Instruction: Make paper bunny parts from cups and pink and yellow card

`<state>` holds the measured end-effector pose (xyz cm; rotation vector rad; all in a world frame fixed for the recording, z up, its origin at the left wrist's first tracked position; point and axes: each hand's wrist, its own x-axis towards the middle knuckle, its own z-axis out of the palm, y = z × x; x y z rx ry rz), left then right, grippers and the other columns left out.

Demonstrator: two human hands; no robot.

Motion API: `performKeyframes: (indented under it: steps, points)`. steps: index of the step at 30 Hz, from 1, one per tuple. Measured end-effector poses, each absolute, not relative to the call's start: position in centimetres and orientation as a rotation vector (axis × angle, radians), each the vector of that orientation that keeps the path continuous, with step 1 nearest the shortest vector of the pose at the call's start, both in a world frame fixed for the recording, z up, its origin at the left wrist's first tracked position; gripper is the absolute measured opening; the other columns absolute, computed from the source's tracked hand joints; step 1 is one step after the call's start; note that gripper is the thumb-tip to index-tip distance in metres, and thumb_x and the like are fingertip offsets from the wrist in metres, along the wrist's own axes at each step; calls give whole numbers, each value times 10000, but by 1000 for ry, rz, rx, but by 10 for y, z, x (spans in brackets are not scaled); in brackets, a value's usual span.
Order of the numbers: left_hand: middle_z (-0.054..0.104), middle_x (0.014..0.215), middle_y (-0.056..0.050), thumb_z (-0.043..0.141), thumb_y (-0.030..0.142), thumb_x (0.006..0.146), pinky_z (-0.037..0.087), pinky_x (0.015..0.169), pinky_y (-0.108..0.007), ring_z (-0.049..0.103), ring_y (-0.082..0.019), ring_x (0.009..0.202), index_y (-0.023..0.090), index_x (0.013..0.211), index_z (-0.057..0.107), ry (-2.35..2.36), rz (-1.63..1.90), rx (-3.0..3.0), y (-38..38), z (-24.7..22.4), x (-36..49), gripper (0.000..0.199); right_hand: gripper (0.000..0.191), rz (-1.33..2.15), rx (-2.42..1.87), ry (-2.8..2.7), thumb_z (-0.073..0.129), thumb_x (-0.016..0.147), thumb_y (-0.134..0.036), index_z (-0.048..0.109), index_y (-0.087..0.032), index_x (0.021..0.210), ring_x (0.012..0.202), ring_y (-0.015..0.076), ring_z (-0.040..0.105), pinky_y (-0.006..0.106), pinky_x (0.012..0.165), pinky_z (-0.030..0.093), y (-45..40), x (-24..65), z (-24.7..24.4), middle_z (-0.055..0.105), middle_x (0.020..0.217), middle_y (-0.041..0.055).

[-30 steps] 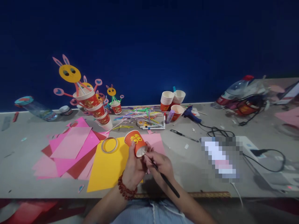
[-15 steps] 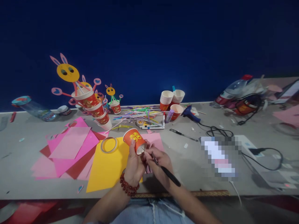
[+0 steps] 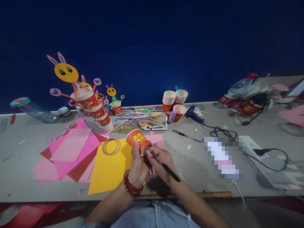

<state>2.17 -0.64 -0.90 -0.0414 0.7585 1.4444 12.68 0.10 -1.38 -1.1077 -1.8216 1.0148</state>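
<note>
left hand (image 3: 138, 169) grips a tilted orange cup (image 3: 138, 138); right hand (image 3: 163, 156) grasps a black-handled tool (image 3: 171, 172).

Black-handled tool (image 3: 171, 172): tip indistinct at the right hand (image 3: 167, 157), which partly covers the base of the orange cup (image 3: 137, 139). Pixelated object (image 3: 223, 158): unidentifiable. Pink sheet (image 3: 294, 112), right: cut by the view's edge.

there are two hands (image 3: 139, 169) and one glue gun (image 3: 194, 116).

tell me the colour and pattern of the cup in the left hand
The cup is orange-red with yellow characters on its side, as the head view shows.
</note>
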Motion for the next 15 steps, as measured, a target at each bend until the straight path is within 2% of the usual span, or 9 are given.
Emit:
performKeyframes:
  steps: [5,10,15]
  points:
    - [728,806,-86,583,498,904,560,820,-284,715,-194,801,99,870,700,721,1437,-55,-4,-11,25,417,183,1005,-1127,-1787,550,911,-309,632,-217,775,625,165,607,235,592,441,4,126,-16,659,681,-5]
    - [728,824,-82,595,555,879,565,717,-266,699,-174,733,89,910,703,656,1388,-62,-4,-12,18,480,105,964,-1098,-1834,608,858,-312,628,-212,834,597,162,598,241,567,436,3,126,-13,680,705,2]
    - [732,835,-70,594,543,883,564,808,-284,696,-170,758,115,906,706,682,1422,-98,-6,-8,17,442,187,654,-1044,-1981,544,887,-254,612,-213,718,588,171,567,278,609,428,3,129,-12,656,654,27]
